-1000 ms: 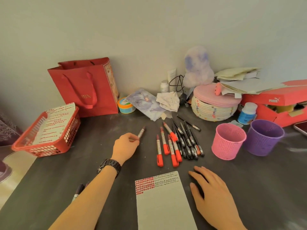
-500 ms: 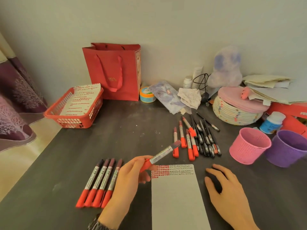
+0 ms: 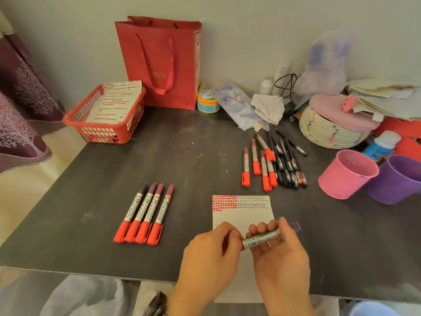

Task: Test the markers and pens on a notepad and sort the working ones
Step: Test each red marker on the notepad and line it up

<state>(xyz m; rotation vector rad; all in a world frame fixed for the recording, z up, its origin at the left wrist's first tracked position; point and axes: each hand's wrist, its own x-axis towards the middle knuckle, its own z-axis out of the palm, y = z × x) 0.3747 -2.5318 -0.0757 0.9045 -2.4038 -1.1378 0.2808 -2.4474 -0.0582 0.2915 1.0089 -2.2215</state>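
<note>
Far left: purple curtain with a pale tree pattern, hanging beside the dark table. Rear left of the table: red mesh basket holding sheets covered with red test marks. Behind it, against the wall: red paper bag, upright, handles hanging down its front. Front left of centre: four red-capped markers, laid side by side and touching, caps toward the person, dark ends pointing away. Rear centre: small round tin, just beside the bag. Front centre: notepad, flat on the table, rows of red and dark marks along its top edge, its lower part partly hidden by the hands. Over the notepad: left hand, fingers closed around the cap end of one marker; right hand, fingers curled round the barrel of that marker, dark end sticking out past the hand to the right. The marker is held nearly level, above the paper. Right of centre, beyond the notepad: heap of markers and pens, red-capped ones on its left side, slim black ones on its right. Rear right: woven basket with a pink lid. Right: pink cup, touching a purple cup, both upright.
</note>
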